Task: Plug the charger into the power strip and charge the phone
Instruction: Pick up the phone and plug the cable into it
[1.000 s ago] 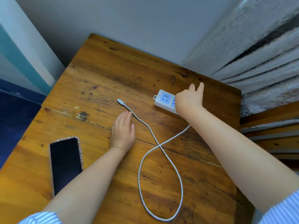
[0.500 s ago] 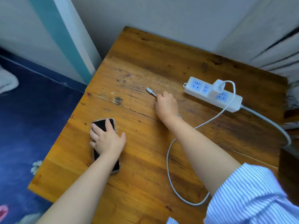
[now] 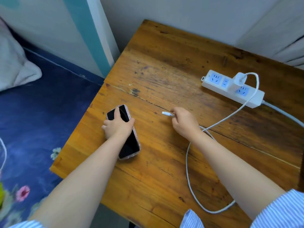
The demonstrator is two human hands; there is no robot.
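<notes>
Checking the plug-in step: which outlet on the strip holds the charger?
The charger sits between the two-pin outlet and the cord-end outlet of the power strip; both stay uncovered.

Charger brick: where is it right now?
Head view, far right of the table: the charger brick is plugged into the power strip, standing between its blue sockets, well beyond the right hand.

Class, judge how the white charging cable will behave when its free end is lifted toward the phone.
Probably floppy: the cable lies in loose loops. Likely light, since the right hand pinches it with fingertips. Its far end may tug at the charger.
</notes>
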